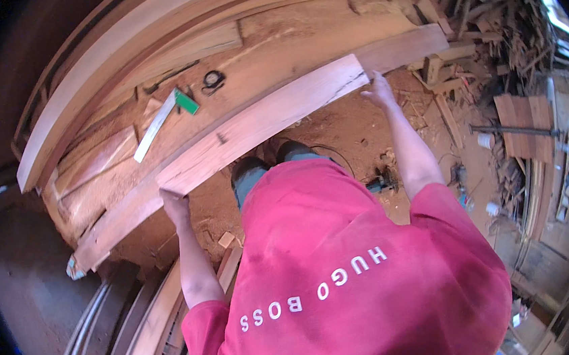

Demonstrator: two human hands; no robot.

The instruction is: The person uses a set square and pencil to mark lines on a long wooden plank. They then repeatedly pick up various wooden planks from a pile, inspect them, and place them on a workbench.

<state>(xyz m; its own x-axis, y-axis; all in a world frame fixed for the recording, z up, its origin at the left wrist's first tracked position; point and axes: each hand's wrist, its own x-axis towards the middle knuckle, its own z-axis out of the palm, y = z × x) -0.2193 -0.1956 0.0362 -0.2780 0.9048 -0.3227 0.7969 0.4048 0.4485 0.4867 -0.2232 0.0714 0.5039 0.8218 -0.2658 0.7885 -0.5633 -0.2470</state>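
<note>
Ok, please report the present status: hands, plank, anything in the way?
Left hand on left end of wooden plank, right hand at right end. Plank slants across the view. Green-handled square beyond it, apparently not in the way.

long pale pinkish wooden plank [260,125] barred the centre, dusty brown wooden worktop [299,31] lay open at upper centre, green-and-white angled square [160,120] and round black object [213,81] obstructed its left, curved pale timber [87,86] blocked upper left, jumbled brown wood scraps [500,13] crowded upper right

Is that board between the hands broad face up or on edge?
The board is broad face up: its wide side shows from above, between left hand and right hand. Exact tilt I cannot tell.
</note>
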